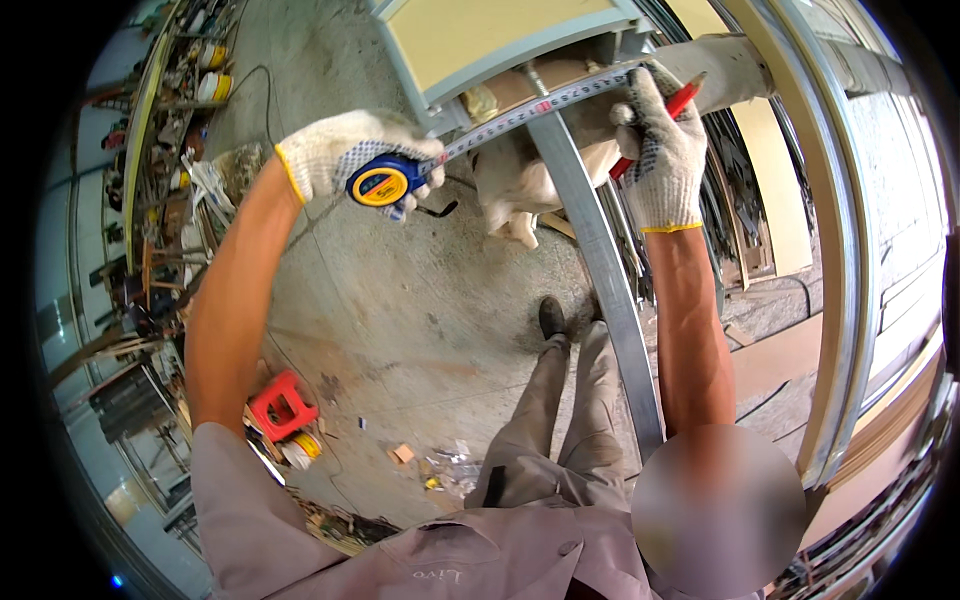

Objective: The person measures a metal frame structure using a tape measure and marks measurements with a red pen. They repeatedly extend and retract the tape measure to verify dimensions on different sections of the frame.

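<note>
My left hand (375, 160), in a white knitted glove with dark dots, grips a blue and yellow tape measure (384, 183). Its pulled-out blade (530, 110) runs up to the right along the near edge of a pale yellow panel with a grey metal frame (510, 58). At the blade's far end my gloved right hand (662, 140) pinches the blade near the frame's right corner. A red pencil (684, 97) is also held in the right hand, slanting across the palm. Beneath the blade, a grey metal bar (592, 230) reaches down toward my body.
Pale cloth (530, 185) hangs below the frame. Long metal profiles (850, 240) and boards stand at the right. Cluttered shelves with buckets (213, 88) line the left. A red plastic stool (284, 405) and scraps (450, 470) lie on the concrete floor.
</note>
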`<state>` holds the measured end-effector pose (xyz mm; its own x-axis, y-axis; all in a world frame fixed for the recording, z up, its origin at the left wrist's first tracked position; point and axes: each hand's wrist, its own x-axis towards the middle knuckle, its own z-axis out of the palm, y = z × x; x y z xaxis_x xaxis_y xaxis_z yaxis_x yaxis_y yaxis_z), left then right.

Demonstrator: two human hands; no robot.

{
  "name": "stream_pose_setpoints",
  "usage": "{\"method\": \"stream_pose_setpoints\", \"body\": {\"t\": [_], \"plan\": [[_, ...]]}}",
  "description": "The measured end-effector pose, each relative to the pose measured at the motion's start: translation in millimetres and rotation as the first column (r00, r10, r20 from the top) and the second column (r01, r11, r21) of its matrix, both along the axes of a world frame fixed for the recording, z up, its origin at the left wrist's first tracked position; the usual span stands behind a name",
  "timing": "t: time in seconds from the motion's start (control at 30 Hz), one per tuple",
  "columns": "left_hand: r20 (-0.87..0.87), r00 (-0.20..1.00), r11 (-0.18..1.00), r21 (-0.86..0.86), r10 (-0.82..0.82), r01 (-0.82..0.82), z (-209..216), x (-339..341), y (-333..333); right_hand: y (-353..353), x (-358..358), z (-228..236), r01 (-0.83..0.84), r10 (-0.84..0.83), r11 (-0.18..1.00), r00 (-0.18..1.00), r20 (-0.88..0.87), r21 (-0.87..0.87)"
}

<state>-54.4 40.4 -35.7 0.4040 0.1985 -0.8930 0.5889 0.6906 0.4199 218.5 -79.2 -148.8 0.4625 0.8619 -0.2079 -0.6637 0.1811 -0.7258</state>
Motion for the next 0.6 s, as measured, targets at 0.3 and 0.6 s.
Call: {"method": "stream_pose_setpoints", "body": {"t": [0.3,0.6], "plan": [[-0.049,0.998,0.994,0.101,-0.041,0.046,5.0,4.5,-8.7,1.9,6.9,-7.0,-0.049,0.049,0.999,0.999,0.015,-0.007],[-0.079,0.993,0.984,0.151,-0.085,0.096,10.0,5.1,-8.9,3.1,6.5,-6.9,-0.06,0.06,0.998,0.998,-0.017,-0.004]]}}
